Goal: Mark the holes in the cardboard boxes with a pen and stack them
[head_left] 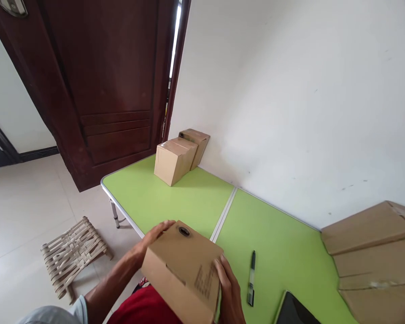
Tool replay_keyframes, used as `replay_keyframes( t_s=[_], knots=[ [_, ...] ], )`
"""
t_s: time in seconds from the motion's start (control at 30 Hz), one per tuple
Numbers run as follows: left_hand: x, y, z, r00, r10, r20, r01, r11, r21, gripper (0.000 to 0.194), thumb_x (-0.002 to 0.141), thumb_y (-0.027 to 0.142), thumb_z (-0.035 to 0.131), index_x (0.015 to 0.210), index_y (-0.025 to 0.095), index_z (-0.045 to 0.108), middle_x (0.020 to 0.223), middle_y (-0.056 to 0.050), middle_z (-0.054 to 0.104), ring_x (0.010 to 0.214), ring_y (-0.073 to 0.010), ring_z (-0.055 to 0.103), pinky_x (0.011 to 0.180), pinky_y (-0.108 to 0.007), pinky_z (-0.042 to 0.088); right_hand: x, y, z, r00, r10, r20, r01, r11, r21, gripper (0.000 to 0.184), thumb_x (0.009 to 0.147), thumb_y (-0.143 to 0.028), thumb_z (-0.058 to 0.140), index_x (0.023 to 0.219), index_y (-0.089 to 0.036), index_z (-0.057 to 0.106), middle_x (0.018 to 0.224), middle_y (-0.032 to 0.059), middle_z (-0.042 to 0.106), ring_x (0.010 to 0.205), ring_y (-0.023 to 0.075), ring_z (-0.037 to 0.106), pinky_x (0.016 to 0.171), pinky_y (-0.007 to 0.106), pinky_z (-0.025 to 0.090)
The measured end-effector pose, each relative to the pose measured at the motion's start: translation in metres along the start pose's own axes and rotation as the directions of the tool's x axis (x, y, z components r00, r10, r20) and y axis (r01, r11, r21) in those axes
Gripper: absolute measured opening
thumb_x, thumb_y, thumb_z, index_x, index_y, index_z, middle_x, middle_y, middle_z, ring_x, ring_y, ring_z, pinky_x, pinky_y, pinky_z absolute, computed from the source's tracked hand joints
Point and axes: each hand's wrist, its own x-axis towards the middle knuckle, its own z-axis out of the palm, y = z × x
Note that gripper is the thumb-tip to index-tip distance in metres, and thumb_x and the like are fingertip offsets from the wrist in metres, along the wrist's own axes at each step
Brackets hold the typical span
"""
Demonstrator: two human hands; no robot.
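A brown cardboard box is held between my two hands over the near edge of the green table. Printed text shows on its face, with a dark oval hole near the far end. My left hand presses against its far left side, fingers partly hidden behind it. Wrapped along the right side is my right hand, its fingertips on the printed face. A pen lies on the table just right of that hand. Near the bottom edge sits a black flat device, cut off by the frame.
Two cardboard boxes stand at the table's far left corner by the wall. A larger carton occupies the right end. On the floor at left is a woven stool. A dark red door stands beyond the table.
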Motion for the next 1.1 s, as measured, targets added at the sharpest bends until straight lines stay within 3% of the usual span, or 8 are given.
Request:
replay_keyframes(
  t_s=[0.13, 0.23, 0.37, 0.53, 0.7, 0.9, 1.03, 1.1],
  knots=[
    [0.019, 0.04, -0.042, 0.987, 0.093, -0.132, -0.091, 0.996, 0.025, 0.089, 0.097, 0.087, 0.04, 0.15, 0.02, 0.066, 0.14, -0.019, 0.075, 0.125, -0.0389, 0.073, 0.107, -0.057, 0.057, 0.094, -0.029, 0.046, 0.995, -0.06, 0.085, 0.045, 0.986, 0.162, 0.084, 0.08, -0.055, 0.087, 0.152, -0.027, 0.054, 0.154, 0.0209, 0.056, 0.143, 0.0448, 0.054, 0.108, 0.06, 0.056],
    [0.049, 0.061, -0.071, 0.894, 0.301, -0.333, -0.245, 0.949, 0.201, 0.099, 0.094, 0.093, 0.031, 0.153, 0.019, 0.06, 0.155, -0.02, 0.064, 0.143, -0.0397, 0.06, 0.116, -0.057, 0.051, 0.167, -0.043, 0.087, 0.979, -0.079, 0.19, 0.046, 0.984, 0.171, 0.079, 0.081, -0.062, 0.084, 0.145, -0.023, 0.057, 0.142, 0.0209, 0.065, 0.132, 0.042, 0.063, 0.098, 0.057, 0.061],
    [0.106, 0.071, -0.102, 0.797, 0.387, -0.463, -0.243, 0.909, 0.339, 0.104, 0.088, 0.096, 0.041, 0.156, 0.019, 0.051, 0.166, -0.022, 0.049, 0.156, -0.0427, 0.045, 0.123, -0.058, 0.044, 0.239, -0.048, 0.143, 0.977, -0.103, 0.186, 0.081, 0.989, 0.122, 0.076, 0.078, -0.063, 0.086, 0.134, -0.018, 0.062, 0.132, 0.0219, 0.07, 0.127, 0.0421, 0.066, 0.105, 0.058, 0.057],
    [0.167, 0.062, -0.122, 0.72, 0.432, -0.543, -0.146, 0.859, 0.491, 0.106, 0.082, 0.082, 0.069, 0.161, 0.018, 0.039, 0.169, -0.024, 0.04, 0.163, -0.044, 0.028, 0.132, -0.061, 0.029, 0.28, -0.039, 0.188, 0.989, -0.027, 0.146, 0.026, 1.0, 0.006, 0.047, 0.099, -0.046, 0.076, 0.135, -0.018, 0.065, 0.136, 0.0147, 0.068, 0.126, 0.033, 0.066, 0.11, 0.057, 0.054],
    [0.197, 0.053, -0.128, 0.685, 0.434, -0.584, -0.044, 0.826, 0.562, 0.101, 0.09, 0.069, 0.067, 0.165, 0.012, 0.029, 0.167, -0.028, 0.038, 0.162, -0.0409, 0.03, 0.133, -0.055, 0.03, 0.296, -0.036, 0.202, 0.989, 0.026, 0.146, -0.021, 0.999, -0.031, 0.04, 0.104, -0.039, 0.072, 0.139, -0.02, 0.066, 0.144, 0.0121, 0.066, 0.128, 0.0311, 0.066, 0.11, 0.057, 0.055],
    [0.178, 0.058, -0.125, 0.663, 0.46, -0.59, 0.002, 0.787, 0.617, 0.11, 0.088, 0.075, 0.062, 0.164, 0.004, 0.029, 0.153, -0.031, 0.05, 0.155, -0.0476, 0.038, 0.13, -0.065, 0.032, 0.24, -0.041, 0.145, 0.99, -0.01, 0.139, 0.009, 1.0, 0.005, 0.058, 0.091, -0.033, 0.083, 0.144, -0.016, 0.065, 0.141, 0.0182, 0.069, 0.125, 0.0339, 0.071, 0.104, 0.049, 0.061],
    [0.143, 0.044, -0.108, 0.687, 0.475, -0.551, 0.007, 0.753, 0.658, 0.119, 0.089, 0.083, 0.047, 0.164, -0.007, 0.027, 0.154, -0.037, 0.047, 0.16, -0.0541, 0.023, 0.13, -0.075, 0.02, 0.162, -0.035, 0.031, 0.992, 0.009, -0.126, -0.014, 0.999, -0.041, 0.051, 0.098, -0.051, 0.07, 0.143, -0.026, 0.066, 0.144, 0.0116, 0.069, 0.114, 0.028, 0.075, 0.092, 0.041, 0.065],
    [0.122, 0.031, -0.095, 0.713, 0.472, -0.519, 0.0, 0.74, 0.672, 0.122, 0.088, 0.084, 0.046, 0.166, -0.008, 0.025, 0.157, -0.039, 0.041, 0.157, -0.0549, 0.032, 0.126, -0.077, 0.028, 0.122, -0.03, -0.046, 0.911, 0.054, -0.409, -0.105, 0.989, -0.104, 0.053, 0.102, -0.058, 0.06, 0.142, -0.024, 0.062, 0.149, 0.015, 0.063, 0.115, 0.0302, 0.072, 0.102, 0.048, 0.06]
  ],
)
